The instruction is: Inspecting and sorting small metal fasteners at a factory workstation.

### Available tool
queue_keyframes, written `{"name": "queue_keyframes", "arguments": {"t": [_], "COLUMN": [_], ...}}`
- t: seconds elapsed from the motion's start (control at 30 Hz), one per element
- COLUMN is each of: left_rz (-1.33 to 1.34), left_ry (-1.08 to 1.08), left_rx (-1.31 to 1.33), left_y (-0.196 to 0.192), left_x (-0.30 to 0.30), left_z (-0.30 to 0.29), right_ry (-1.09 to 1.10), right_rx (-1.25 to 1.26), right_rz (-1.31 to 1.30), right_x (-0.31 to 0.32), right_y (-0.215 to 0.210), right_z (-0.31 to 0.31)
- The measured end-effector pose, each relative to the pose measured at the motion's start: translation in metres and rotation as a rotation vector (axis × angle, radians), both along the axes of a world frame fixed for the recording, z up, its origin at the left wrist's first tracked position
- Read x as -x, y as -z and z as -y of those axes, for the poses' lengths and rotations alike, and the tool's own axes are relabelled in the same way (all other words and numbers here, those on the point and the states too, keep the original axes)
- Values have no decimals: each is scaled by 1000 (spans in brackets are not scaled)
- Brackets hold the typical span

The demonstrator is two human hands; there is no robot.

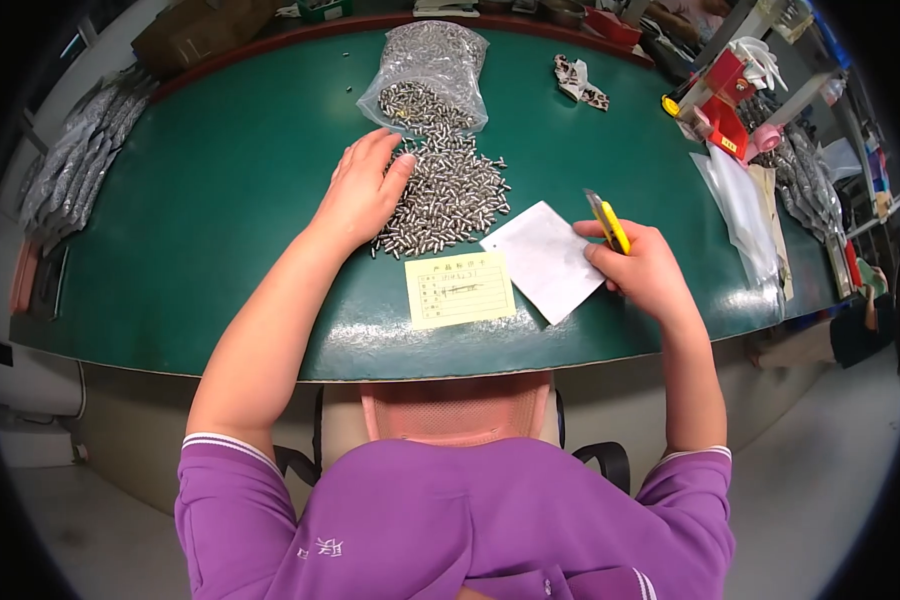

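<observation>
A heap of small silvery metal pins (445,195) spills toward me from the mouth of a clear plastic bag (435,55). Resting against the heap's left side is my left hand (362,185), its fingers stretched out and its thumb on the outer pins; it grips nothing. My right hand (638,268) is closed on a yellow utility knife (610,225), its blade pointing up and away. Below those fingers lies a white sheet of paper (545,262), one corner reaching the hand. A pale yellow form card (460,290) sits nearest me, just in front of the heap.
Stacked plastic bags (85,155) stand at the far left edge. A crumpled patterned scrap (580,82) lies at the back right. Red bins (725,125), a pink tape roll (767,138) and clear plastic sheets (738,215) crowd the right side. A cardboard box (200,35) stands behind.
</observation>
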State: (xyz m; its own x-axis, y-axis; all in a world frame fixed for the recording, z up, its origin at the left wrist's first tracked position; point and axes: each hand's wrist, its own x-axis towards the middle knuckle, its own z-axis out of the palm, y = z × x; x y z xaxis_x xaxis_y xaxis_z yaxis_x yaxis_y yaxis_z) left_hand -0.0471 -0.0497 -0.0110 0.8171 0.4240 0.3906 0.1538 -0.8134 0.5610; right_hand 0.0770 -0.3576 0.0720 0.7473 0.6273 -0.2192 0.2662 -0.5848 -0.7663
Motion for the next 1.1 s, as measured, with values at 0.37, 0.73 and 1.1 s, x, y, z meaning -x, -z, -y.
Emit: {"name": "queue_keyframes", "arguments": {"t": [0.37,0.73,1.1], "left_rz": [-49,-53,-11], "left_ry": [26,61,200], "left_rx": [-31,-47,29], "left_y": [-5,-3,-7], "left_x": [1,1,0], "left_z": [4,1,12], "right_ry": [-222,-159,-271], "right_rx": [72,23,29], "right_rz": [-11,-140,-182], "right_x": [-21,-40,-32], "right_y": [-5,0,11], "right_z": [-23,-3,-66]}}
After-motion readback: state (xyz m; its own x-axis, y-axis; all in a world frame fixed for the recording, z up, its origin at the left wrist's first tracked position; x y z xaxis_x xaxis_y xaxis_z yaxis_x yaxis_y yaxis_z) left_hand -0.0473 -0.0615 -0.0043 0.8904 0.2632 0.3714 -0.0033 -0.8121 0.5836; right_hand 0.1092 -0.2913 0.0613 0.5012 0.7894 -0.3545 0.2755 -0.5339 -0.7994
